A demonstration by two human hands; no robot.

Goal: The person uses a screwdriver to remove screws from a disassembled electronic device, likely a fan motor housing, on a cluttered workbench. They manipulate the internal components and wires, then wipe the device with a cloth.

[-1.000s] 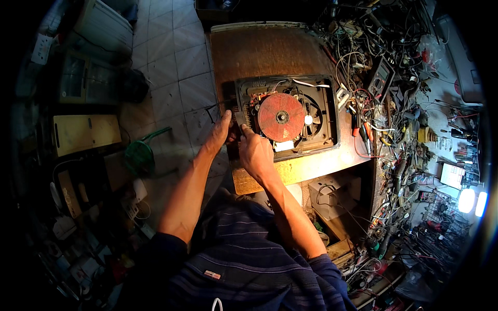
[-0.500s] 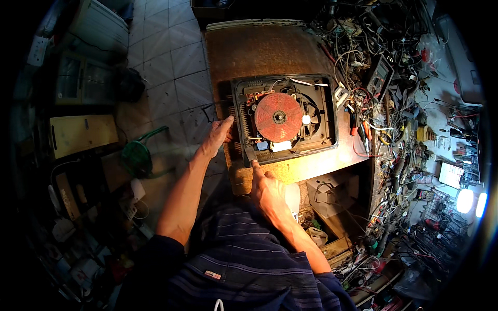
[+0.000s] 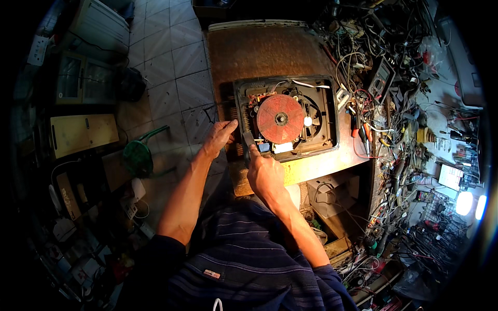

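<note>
An opened induction cooker (image 3: pixel 332 136) lies on the wooden table, its dark casing holding a round red coil (image 3: pixel 280 119), a circuit board and a black fan (image 3: pixel 313 120). My left hand (image 3: pixel 221 138) grips the casing's left edge, fingers curled with the tips at the rim. In my right hand (image 3: pixel 266 175) is a short, dark, flat brush-like tool (image 3: pixel 249 139); its far end reaches over the near left corner of the casing. The fingers are wrapped round it and hide its lower part.
The wooden table (image 3: pixel 259 49) extends beyond the cooker. Tangled cables and a multimeter (image 3: pixel 382 75) crowd the right side, along with red and black probes (image 3: pixel 355 124). A green stool (image 3: pixel 137 157) stands on the tiled floor to the left. Below the table's front edge sits an open drawer-like compartment (image 3: pixel 337 243).
My right hand has moved forward and slightly left, carrying the flat tool up along the casing's near left corner. My left hand and the cooker have shifted very slightly right.
</note>
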